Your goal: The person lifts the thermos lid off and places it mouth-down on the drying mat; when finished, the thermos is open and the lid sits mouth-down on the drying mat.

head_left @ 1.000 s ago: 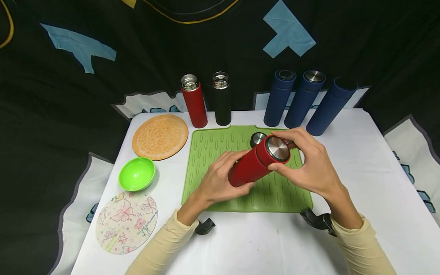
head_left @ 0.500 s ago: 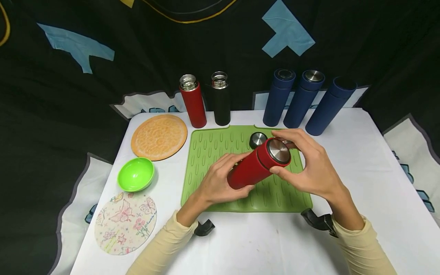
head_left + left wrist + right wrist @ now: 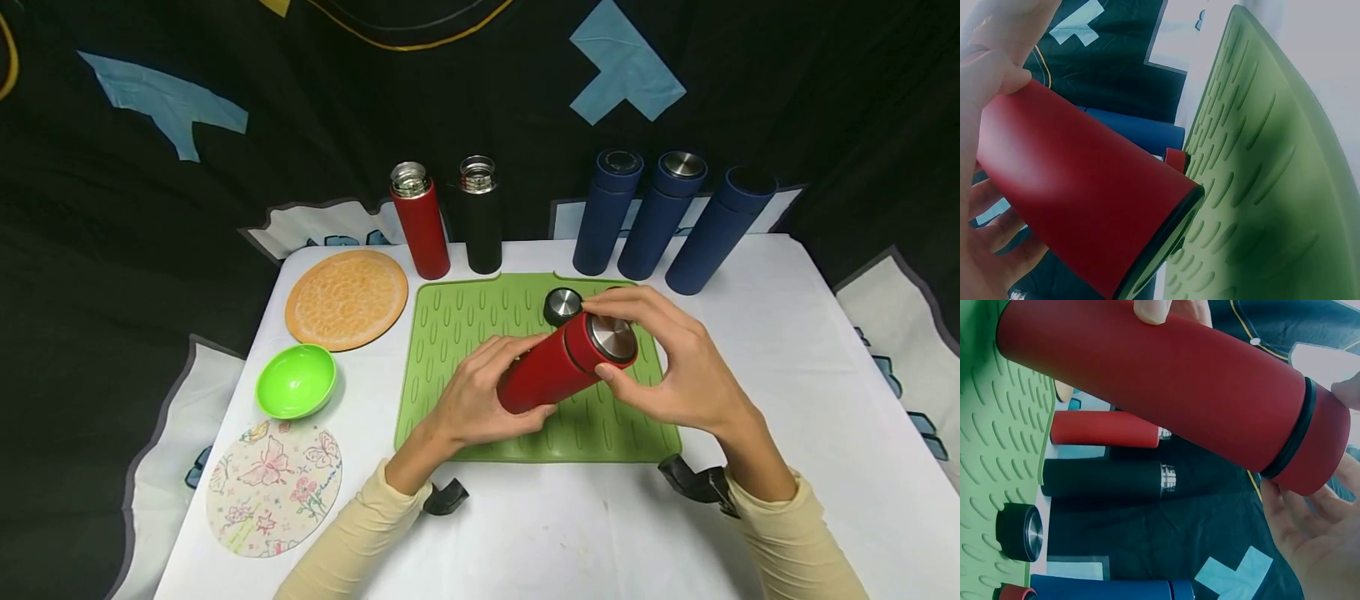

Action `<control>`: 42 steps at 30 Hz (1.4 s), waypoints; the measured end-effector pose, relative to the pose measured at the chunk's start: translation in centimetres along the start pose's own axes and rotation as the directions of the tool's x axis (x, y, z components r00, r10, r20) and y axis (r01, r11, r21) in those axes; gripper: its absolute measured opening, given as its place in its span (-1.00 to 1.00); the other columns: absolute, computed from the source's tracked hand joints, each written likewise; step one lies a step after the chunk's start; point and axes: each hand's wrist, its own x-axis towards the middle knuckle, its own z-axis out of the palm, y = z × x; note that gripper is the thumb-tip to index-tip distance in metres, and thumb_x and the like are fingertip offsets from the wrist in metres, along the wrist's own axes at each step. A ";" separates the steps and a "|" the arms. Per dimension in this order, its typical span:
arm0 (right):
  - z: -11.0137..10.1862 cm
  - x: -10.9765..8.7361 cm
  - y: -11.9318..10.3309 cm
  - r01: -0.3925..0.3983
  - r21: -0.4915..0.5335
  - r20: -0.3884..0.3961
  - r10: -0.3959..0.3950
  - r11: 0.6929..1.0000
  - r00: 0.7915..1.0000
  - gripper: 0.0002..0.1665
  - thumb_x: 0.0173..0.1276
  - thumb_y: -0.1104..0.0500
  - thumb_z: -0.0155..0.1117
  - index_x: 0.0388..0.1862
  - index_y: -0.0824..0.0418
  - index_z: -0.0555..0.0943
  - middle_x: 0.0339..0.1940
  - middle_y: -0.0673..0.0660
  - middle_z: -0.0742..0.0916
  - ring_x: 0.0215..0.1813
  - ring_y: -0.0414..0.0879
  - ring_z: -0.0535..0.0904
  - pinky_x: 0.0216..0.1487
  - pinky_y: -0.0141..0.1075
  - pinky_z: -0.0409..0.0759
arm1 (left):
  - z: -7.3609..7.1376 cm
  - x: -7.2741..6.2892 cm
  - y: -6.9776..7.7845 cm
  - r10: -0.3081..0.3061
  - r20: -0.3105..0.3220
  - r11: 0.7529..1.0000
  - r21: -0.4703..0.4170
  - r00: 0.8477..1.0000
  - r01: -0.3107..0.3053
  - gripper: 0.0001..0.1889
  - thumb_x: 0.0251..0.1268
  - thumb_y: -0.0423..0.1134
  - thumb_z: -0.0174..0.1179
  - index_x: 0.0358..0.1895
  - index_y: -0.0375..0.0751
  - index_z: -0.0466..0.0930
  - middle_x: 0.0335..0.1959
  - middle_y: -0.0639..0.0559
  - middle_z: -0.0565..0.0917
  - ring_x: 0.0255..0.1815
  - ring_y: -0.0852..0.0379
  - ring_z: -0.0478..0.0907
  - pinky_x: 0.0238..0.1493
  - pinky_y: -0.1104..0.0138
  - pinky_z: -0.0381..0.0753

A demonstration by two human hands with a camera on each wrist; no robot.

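Observation:
In the head view, my left hand [image 3: 476, 400] grips the body of a red thermos bottle [image 3: 536, 375], held tilted above a green ribbed mat [image 3: 465, 350]. My right hand [image 3: 682, 375] holds the bottle's red steel-topped cap [image 3: 613, 337] between thumb and fingers. A dark ring [image 3: 1291, 434] shows between cap and body in the right wrist view. On the mat lies a black cap [image 3: 562, 306] with a steel top. Beside it is a loose red cap [image 3: 1016, 592], mostly hidden behind my right hand in the head view. The bottle's base [image 3: 1160, 247] hangs clear of the mat.
Behind the mat stand an uncapped red bottle [image 3: 422, 225] and an uncapped black bottle [image 3: 482, 218]. Several blue bottles, one a steel-topped bottle [image 3: 663, 217], stand at the back right. At left lie an orange round mat [image 3: 347, 298], a green bowl [image 3: 296, 381] and a butterfly-patterned round mat [image 3: 273, 492].
My right hand's fingers have shifted leftward round the cap's rim, while the thumb has slid right. The bottle's top has dipped slightly down and to the right. My left hand keeps its grip.

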 end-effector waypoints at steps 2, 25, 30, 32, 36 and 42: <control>-0.1 0.0 0.0 -0.010 -0.008 0.018 0.010 1.000 1.000 -0.24 0.12 0.26 0.55 0.38 0.20 0.66 0.34 0.11 0.69 0.36 -0.03 0.60 0.30 -0.43 0.58 | 0.0 0.0 0.0 0.002 0.000 1.000 0.001 1.000 -0.002 -0.20 0.04 -0.10 0.59 0.43 -0.20 0.55 0.11 -0.03 0.76 0.04 0.12 0.65 -0.03 0.34 0.73; -0.6 -0.7 0.2 -0.057 -0.034 0.042 0.059 0.998 0.997 -0.13 0.12 0.22 0.63 0.47 0.20 0.59 0.43 0.11 0.64 0.44 0.00 0.54 0.39 -0.40 0.54 | 0.2 0.1 0.0 -0.015 0.004 1.000 0.005 1.000 0.015 -0.19 0.01 -0.07 0.62 0.42 -0.14 0.58 0.11 0.00 0.77 0.02 0.13 0.67 -0.06 0.33 0.75; -0.6 -0.7 0.2 -0.071 -0.078 -0.013 0.070 0.994 0.997 -0.14 0.12 0.14 0.72 0.43 0.21 0.61 0.32 0.11 0.68 0.21 -0.10 0.61 0.16 -0.46 0.59 | 0.2 0.2 0.1 -0.018 0.000 1.000 0.018 1.000 0.018 -0.20 0.03 -0.06 0.61 0.42 -0.14 0.58 0.13 -0.01 0.76 0.03 0.13 0.67 -0.06 0.31 0.76; -0.5 -0.7 0.2 -0.074 -0.084 -0.026 0.072 0.994 0.997 -0.21 0.14 0.16 0.70 0.38 0.20 0.63 0.26 0.10 0.70 0.16 -0.13 0.61 0.09 -0.49 0.60 | 0.2 0.2 0.1 -0.018 -0.001 0.999 0.026 1.000 0.018 -0.20 0.03 -0.05 0.61 0.42 -0.13 0.58 0.13 0.00 0.76 0.03 0.13 0.66 -0.06 0.28 0.77; -0.4 -0.8 0.1 -0.061 -0.058 -0.016 0.060 0.996 0.998 -0.26 0.15 0.24 0.59 0.37 0.20 0.65 0.30 0.10 0.70 0.29 -0.08 0.61 0.24 -0.45 0.59 | 0.2 0.1 0.1 -0.016 -0.001 1.000 0.027 1.000 0.016 -0.19 0.02 -0.05 0.62 0.42 -0.14 0.58 0.13 -0.01 0.76 0.03 0.12 0.67 -0.08 0.23 0.79; -0.4 -0.8 0.0 -0.066 -0.053 -0.002 0.066 0.996 0.998 -0.15 0.15 0.24 0.58 0.48 0.19 0.58 0.41 0.11 0.65 0.41 -0.02 0.56 0.38 -0.39 0.53 | 0.1 0.1 0.1 -0.015 -0.008 1.000 0.022 1.000 0.015 -0.19 0.01 -0.06 0.62 0.42 -0.14 0.58 0.12 -0.01 0.77 0.02 0.12 0.67 -0.10 0.26 0.78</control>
